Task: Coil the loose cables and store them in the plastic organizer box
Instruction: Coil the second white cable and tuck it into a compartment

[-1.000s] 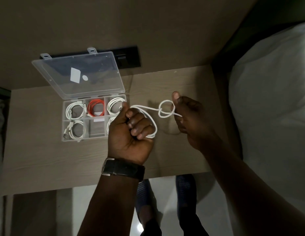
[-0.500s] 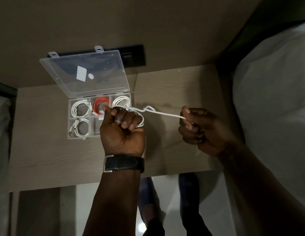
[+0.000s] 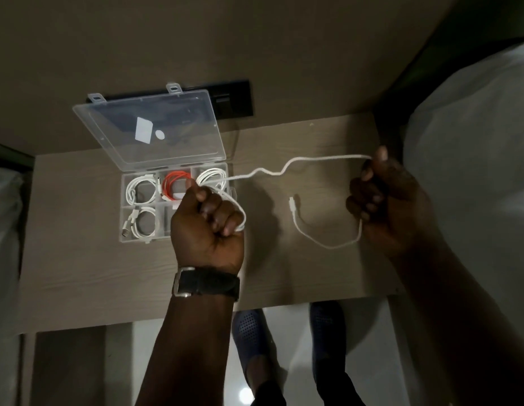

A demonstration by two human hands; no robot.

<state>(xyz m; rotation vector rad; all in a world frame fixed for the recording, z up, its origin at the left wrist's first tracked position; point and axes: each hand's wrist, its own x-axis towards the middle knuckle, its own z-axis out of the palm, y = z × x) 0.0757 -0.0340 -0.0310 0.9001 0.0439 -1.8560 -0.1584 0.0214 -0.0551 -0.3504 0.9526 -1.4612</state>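
Your left hand (image 3: pixel 206 224) fists the started coil; your right hand (image 3: pixel 380 197) pinches the white cable (image 3: pixel 299 162). Feed even loops sized for the organizer box (image 3: pixel 123 212).

The box (image 3: pixel 179 200) is clear plastic, smooth and a bit shiny. Its lid (image 3: pixel 149 127) is see-through too, with two small white stickers that look like paper. The table (image 3: pixel 79 244) looks like pale wood with thin lines in it, and it is not shiny. The white cable (image 3: pixel 299 164) has a smooth, rubbery plastic skin. The orange cable (image 3: pixel 174 184) in the box looks smooth as well. The watch strap (image 3: pixel 208 285) is dark and dull, like leather, with a grey metal buckle. The bedding (image 3: pixel 474 142) is soft white cloth. The floor (image 3: pixel 293 347) is glossy and shows a bright spot of light. The shoes (image 3: pixel 249 329) have small holes and look like rubber.
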